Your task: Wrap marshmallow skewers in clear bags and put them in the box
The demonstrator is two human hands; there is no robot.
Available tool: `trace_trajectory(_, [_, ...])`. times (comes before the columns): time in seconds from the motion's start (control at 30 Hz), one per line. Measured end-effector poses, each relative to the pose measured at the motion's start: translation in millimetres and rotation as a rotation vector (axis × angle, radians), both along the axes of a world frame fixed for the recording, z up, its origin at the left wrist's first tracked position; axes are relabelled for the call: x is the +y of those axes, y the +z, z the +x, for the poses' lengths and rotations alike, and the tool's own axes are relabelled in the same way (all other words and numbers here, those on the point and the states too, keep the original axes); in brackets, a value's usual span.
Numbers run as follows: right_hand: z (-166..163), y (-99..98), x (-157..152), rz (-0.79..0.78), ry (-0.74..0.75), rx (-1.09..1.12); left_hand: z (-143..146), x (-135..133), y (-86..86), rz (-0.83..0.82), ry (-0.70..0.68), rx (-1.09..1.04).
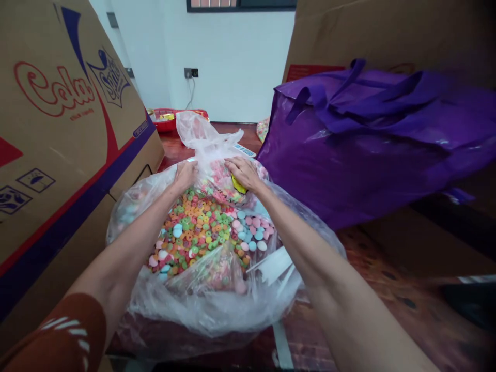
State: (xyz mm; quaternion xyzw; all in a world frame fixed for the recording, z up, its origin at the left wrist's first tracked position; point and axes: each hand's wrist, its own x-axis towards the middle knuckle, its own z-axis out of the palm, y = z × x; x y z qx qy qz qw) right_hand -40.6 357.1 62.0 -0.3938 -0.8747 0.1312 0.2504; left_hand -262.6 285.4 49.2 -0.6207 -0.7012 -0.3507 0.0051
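A large clear plastic bag lies spread wide, filled with ring-shaped candies and round pastel candies. At its far side sits a smaller clear bag of candies, its loose top sticking up and away from me. My left hand has its fingers curled in at the small bag's left side. From the right, my right hand grips the same bag, fingers bent over the plastic. Something yellow shows just under the right hand; I cannot tell what it is.
A tall cardboard box rises on the left. To the right a purple bag leans against another cardboard box. A red basket stands at the back, and a blue-white card lies behind the small bag.
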Motion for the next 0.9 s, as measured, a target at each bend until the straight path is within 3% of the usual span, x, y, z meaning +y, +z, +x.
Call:
trace_trajectory(0.13, [28, -0.2, -42, 0.136, -0.117, 0.161, 16, -45, 7.1, 0.131, 0.067, 0.032])
trace_trajectory(0.23, [55, -8.0, -99, 0.257, -0.194, 0.27, 42, -85, 9.7, 0.304, -0.046, 0.158])
trace_trajectory(0.27, [62, -12.2, -122, 0.267, -0.154, 0.265, 51, -94, 11.3, 0.313, -0.1, 0.203])
trace_trajectory(0.33, [70, -23.2, -167, 0.264, 0.1, 0.179, 69, -101, 16.4, 0.263, -0.202, 0.29])
trace_trajectory(0.4, [73, -37.4, -207, 0.295, 0.329, 0.082, 83, -92, 22.8, 0.162, -0.231, 0.349])
trace_trajectory(0.43, [74, -45.4, -224, 0.306, 0.372, 0.05, 88, -83, 25.9, 0.101, -0.224, 0.365])
trace_trajectory(0.53, [78, -70.2, -259, 0.348, 0.33, 0.026, 95, -51, 31.5, -0.11, -0.181, 0.367])
trace_trajectory(0.63, [89, -90.6, -274, 0.337, 0.29, 0.065, 91, -23, 30.7, -0.27, -0.134, 0.295])
trace_trajectory(0.9, [98, -108.7, -292, 0.2, 0.294, 0.105, 54, 31, 17.0, -0.31, -0.108, 0.073])
